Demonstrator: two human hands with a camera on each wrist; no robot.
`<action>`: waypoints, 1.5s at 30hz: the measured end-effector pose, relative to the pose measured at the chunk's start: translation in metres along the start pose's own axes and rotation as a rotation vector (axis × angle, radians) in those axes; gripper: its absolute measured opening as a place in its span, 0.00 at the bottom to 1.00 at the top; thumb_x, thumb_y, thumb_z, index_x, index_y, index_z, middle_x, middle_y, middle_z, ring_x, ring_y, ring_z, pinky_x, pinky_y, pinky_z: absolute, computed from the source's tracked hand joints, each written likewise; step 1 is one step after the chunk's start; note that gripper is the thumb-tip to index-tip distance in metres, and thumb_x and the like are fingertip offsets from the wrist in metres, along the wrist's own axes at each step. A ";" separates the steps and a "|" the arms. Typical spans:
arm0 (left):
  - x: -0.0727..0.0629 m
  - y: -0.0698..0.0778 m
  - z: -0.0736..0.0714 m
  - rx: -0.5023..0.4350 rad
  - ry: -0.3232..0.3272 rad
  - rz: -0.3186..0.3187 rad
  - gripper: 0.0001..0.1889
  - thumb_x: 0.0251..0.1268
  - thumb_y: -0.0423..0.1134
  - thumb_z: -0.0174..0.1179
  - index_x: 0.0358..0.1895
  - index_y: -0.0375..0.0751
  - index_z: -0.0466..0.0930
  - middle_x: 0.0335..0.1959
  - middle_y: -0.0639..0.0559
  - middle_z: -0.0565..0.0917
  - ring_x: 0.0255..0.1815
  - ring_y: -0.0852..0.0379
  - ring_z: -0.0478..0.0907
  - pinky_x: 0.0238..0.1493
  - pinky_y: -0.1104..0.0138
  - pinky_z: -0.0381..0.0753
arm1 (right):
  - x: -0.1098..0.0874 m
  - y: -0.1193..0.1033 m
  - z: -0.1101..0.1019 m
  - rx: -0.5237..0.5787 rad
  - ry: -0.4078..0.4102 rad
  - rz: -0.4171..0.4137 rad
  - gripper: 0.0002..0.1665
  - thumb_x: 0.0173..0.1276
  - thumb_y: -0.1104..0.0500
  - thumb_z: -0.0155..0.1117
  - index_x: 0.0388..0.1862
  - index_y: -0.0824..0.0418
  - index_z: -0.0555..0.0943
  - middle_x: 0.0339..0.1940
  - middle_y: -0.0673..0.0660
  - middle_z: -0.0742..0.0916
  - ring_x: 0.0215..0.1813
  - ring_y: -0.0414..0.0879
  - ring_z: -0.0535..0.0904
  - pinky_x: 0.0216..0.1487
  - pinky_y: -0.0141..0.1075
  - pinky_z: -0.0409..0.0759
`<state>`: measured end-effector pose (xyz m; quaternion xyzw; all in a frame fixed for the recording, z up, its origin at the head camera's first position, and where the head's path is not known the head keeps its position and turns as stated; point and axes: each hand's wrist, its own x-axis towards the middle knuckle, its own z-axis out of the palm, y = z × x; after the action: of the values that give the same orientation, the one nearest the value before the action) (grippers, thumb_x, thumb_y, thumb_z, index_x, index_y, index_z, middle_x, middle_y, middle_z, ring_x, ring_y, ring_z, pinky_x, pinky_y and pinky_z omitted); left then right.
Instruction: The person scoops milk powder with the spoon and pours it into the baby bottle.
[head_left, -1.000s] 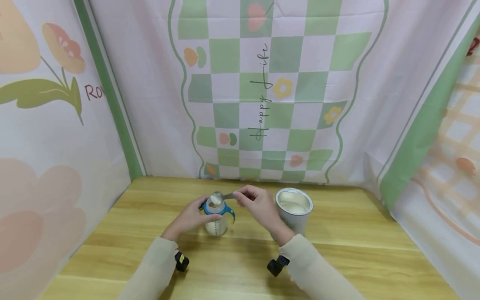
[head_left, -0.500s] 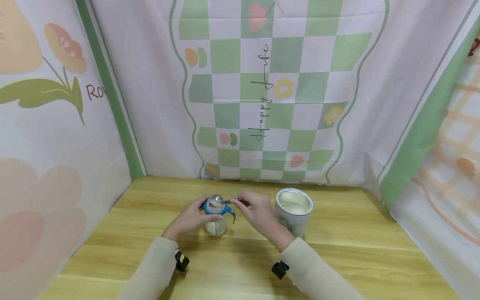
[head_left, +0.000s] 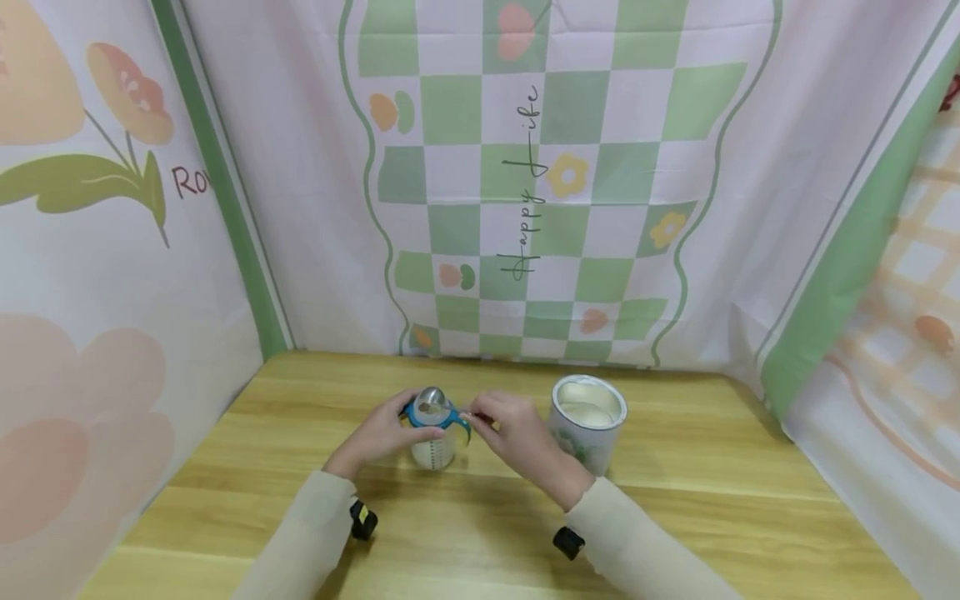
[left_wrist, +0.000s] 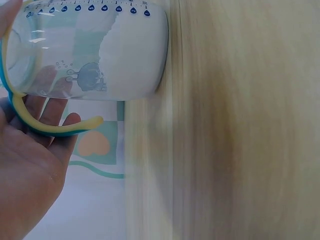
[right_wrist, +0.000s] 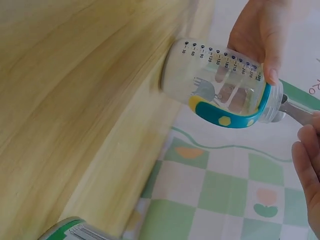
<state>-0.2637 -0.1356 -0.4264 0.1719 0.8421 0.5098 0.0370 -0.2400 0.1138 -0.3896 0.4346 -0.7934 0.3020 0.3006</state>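
Note:
A clear baby bottle (head_left: 433, 455) with a blue handled collar stands upright and uncapped on the table. White powder fills its lower part, seen in the left wrist view of the bottle (left_wrist: 132, 55). My left hand (head_left: 377, 439) grips the bottle round its collar, thumb in front. With thumb and fingers my right hand (head_left: 525, 437) pinches the handle of a metal spoon (head_left: 431, 397). The spoon's bowl is tilted at the bottle's mouth; the right wrist view shows the spoon handle (right_wrist: 298, 113) reaching into the neck.
To the right of my right hand stands an open can (head_left: 588, 437) of pale powder. A corner of the can (right_wrist: 80, 231) shows in the right wrist view. A patterned curtain (head_left: 525, 208) hangs behind the wooden table (head_left: 697, 450).
The powder heaped in the spoon's bowl a second ago is no longer visible there. My right hand has lowered slightly and tipped the spoon. My left hand and the bottle have stayed put.

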 end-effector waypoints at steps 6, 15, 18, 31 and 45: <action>0.000 0.000 0.000 0.004 -0.010 0.008 0.39 0.59 0.55 0.73 0.72 0.49 0.69 0.61 0.53 0.79 0.66 0.48 0.71 0.66 0.42 0.66 | -0.002 -0.002 -0.001 -0.062 -0.017 -0.066 0.07 0.61 0.68 0.75 0.34 0.60 0.83 0.30 0.50 0.85 0.29 0.37 0.80 0.30 0.23 0.77; 0.000 0.000 0.000 -0.001 -0.003 -0.005 0.40 0.58 0.56 0.73 0.72 0.50 0.69 0.61 0.52 0.79 0.65 0.48 0.72 0.64 0.43 0.68 | -0.001 -0.004 0.001 -0.089 -0.009 -0.094 0.08 0.60 0.68 0.75 0.34 0.60 0.84 0.30 0.50 0.84 0.29 0.37 0.79 0.30 0.22 0.77; 0.000 0.000 0.000 -0.007 -0.004 -0.014 0.41 0.57 0.57 0.73 0.72 0.51 0.68 0.61 0.53 0.78 0.65 0.49 0.72 0.64 0.44 0.69 | 0.000 -0.004 0.001 -0.088 0.005 -0.092 0.08 0.60 0.68 0.75 0.33 0.60 0.83 0.29 0.50 0.84 0.28 0.37 0.79 0.29 0.22 0.76; -0.001 0.000 0.000 -0.007 -0.019 -0.018 0.40 0.57 0.56 0.73 0.72 0.53 0.68 0.62 0.55 0.78 0.65 0.51 0.72 0.66 0.45 0.68 | 0.001 -0.005 -0.002 -0.076 -0.014 -0.058 0.08 0.61 0.68 0.74 0.36 0.60 0.83 0.32 0.50 0.85 0.29 0.37 0.79 0.30 0.23 0.77; -0.001 0.000 0.000 -0.009 -0.013 -0.032 0.42 0.58 0.58 0.72 0.74 0.50 0.66 0.66 0.52 0.76 0.69 0.46 0.68 0.67 0.40 0.63 | 0.005 -0.002 -0.004 -0.016 0.032 -0.007 0.05 0.64 0.67 0.72 0.36 0.59 0.85 0.32 0.50 0.86 0.33 0.36 0.82 0.33 0.26 0.81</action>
<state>-0.2626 -0.1356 -0.4263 0.1614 0.8423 0.5117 0.0512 -0.2392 0.1132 -0.3827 0.4300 -0.7894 0.3016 0.3177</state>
